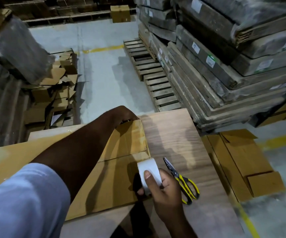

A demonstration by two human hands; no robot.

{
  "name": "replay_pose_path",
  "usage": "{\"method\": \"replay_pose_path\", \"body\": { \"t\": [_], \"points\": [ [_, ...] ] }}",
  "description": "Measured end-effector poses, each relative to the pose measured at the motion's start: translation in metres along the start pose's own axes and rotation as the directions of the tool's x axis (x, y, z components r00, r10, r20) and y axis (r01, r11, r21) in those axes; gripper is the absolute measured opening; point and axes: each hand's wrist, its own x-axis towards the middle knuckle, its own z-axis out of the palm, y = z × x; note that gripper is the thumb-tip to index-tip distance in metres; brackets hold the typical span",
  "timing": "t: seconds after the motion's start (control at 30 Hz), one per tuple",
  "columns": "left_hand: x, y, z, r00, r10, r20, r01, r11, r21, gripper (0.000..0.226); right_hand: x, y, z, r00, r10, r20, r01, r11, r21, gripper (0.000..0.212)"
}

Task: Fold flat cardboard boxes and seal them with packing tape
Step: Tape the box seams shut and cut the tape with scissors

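my left hand [125, 114] reaches across and hooks over the far edge of the cardboard box [104, 177] to pin it flat on the surface [169, 134]. my right hand [162, 189] grips the tape roll [147, 174] at the box's right edge, on the flap seam, ready to seal. scissors [183, 181] lie just right.

The left arm reaches forward across the body, its hand [125, 114] curled over the far top edge of the box [104, 152], fingers hidden behind it. The right hand [162, 188] sits near, thumb on top, fingers wrapped under, gripping the tape roll [148, 176].
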Motion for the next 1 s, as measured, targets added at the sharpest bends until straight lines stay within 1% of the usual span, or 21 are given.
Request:
{"method": "replay_pose_path", "body": {
  "t": [0.03, 0.07, 0.1, 0.13, 0.17, 0.23, 0.27, 0.33, 0.4, 0.43, 0.5, 0.57, 0.63, 0.67, 0.7, 0.77, 0.8, 0.83, 0.9, 0.97, 1.0],
  "points": [
    [0.004, -0.003, 0.001, 0.999, 0.051, -0.008, -0.051, 0.998, 0.029, 0.019, -0.001, 0.002, 0.001, 1.0, 0.0, -0.005, 0.0, 1.0, 0.005, 0.026],
    [0.01, -0.009, 0.003, 0.995, 0.083, -0.052, -0.078, 0.993, 0.088, 0.032, -0.002, 0.003, 0.002, 1.0, -0.001, -0.011, 0.001, 1.0, 0.014, 0.023],
    [0.007, -0.013, 0.005, 0.99, 0.095, -0.104, -0.085, 0.991, 0.101, 0.04, -0.003, 0.003, 0.003, 1.0, 0.001, -0.016, 0.0, 1.0, 0.025, 0.022],
    [0.009, -0.019, 0.006, 0.984, 0.106, -0.145, -0.095, 0.992, 0.078, 0.04, -0.003, 0.003, 0.004, 1.0, -0.001, -0.017, 0.002, 0.999, 0.034, 0.023],
    [0.007, -0.021, 0.007, 0.966, 0.156, -0.205, -0.139, 0.986, 0.092, 0.034, -0.003, 0.001, 0.005, 1.0, -0.012, -0.019, 0.013, 0.999, 0.03, 0.023],
    [0.003, -0.024, 0.009, 0.879, 0.317, -0.355, -0.274, 0.947, 0.166, 0.017, -0.004, -0.001, 0.004, 0.998, -0.052, -0.034, 0.051, 0.999, -0.013, 0.022],
    [-0.003, -0.022, 0.01, 0.84, 0.385, -0.384, -0.36, 0.923, 0.137, 0.014, -0.004, 0.0, 0.004, 0.997, -0.072, -0.042, 0.071, 0.997, -0.033, 0.023],
    [-0.02, -0.015, 0.014, 0.839, 0.457, -0.296, -0.427, 0.889, 0.164, 0.039, -0.003, 0.001, 0.001, 0.992, -0.11, -0.059, 0.105, 0.991, -0.084, 0.026],
    [-0.037, -0.012, 0.018, 0.874, 0.466, -0.137, -0.399, 0.85, 0.345, 0.066, -0.002, 0.005, 0.001, 0.988, -0.136, -0.069, 0.128, 0.985, -0.113, 0.027],
    [-0.04, -0.014, 0.02, 0.891, 0.443, -0.096, -0.369, 0.832, 0.415, 0.072, -0.003, 0.008, 0.001, 0.987, -0.14, -0.073, 0.131, 0.984, -0.119, 0.028],
    [-0.038, -0.021, 0.019, 0.919, 0.387, -0.08, -0.306, 0.824, 0.477, 0.077, -0.004, 0.016, 0.002, 0.986, -0.142, -0.092, 0.129, 0.983, -0.131, 0.031],
    [-0.033, -0.026, 0.018, 0.934, 0.344, -0.095, -0.251, 0.823, 0.509, 0.08, -0.005, 0.026, -0.001, 0.981, -0.169, -0.098, 0.15, 0.973, -0.175, 0.04],
    [-0.034, -0.027, 0.021, 0.932, 0.349, -0.095, -0.254, 0.819, 0.514, 0.081, -0.006, 0.037, -0.006, 0.967, -0.248, -0.066, 0.225, 0.943, -0.243, 0.041],
    [-0.036, -0.028, 0.023, 0.919, 0.381, -0.1, -0.278, 0.807, 0.52, 0.078, -0.007, 0.042, -0.008, 0.957, -0.288, -0.047, 0.264, 0.923, -0.282, 0.042],
    [-0.037, -0.03, 0.025, 0.887, 0.447, -0.113, -0.329, 0.785, 0.525, 0.07, -0.007, 0.045, -0.009, 0.948, -0.316, -0.048, 0.285, 0.904, -0.319, 0.045],
    [-0.044, -0.036, 0.029, 0.767, 0.626, -0.145, -0.485, 0.712, 0.508, 0.047, -0.007, 0.047, -0.008, 0.947, -0.314, -0.073, 0.266, 0.89, -0.369, 0.047],
    [-0.05, -0.038, 0.033, 0.703, 0.699, -0.135, -0.566, 0.664, 0.488, 0.045, -0.006, 0.045, -0.006, 0.957, -0.279, -0.083, 0.23, 0.9, -0.371, 0.049],
    [-0.058, -0.042, 0.039, 0.662, 0.744, -0.093, -0.631, 0.62, 0.467, 0.047, -0.006, 0.042, -0.004, 0.968, -0.236, -0.083, 0.194, 0.917, -0.348, 0.051],
    [-0.078, -0.056, 0.053, 0.625, 0.78, 0.035, -0.709, 0.548, 0.444, 0.053, -0.007, 0.034, -0.001, 0.974, -0.212, -0.083, 0.18, 0.941, -0.286, 0.046],
    [-0.09, -0.073, 0.063, 0.611, 0.784, 0.112, -0.721, 0.491, 0.489, 0.057, -0.008, 0.024, 0.0, 0.955, -0.274, -0.116, 0.227, 0.922, -0.314, 0.033],
    [-0.092, -0.078, 0.064, 0.62, 0.774, 0.127, -0.707, 0.481, 0.519, 0.059, -0.008, 0.018, 0.001, 0.949, -0.286, -0.129, 0.23, 0.913, -0.337, 0.032]
  ]
}}
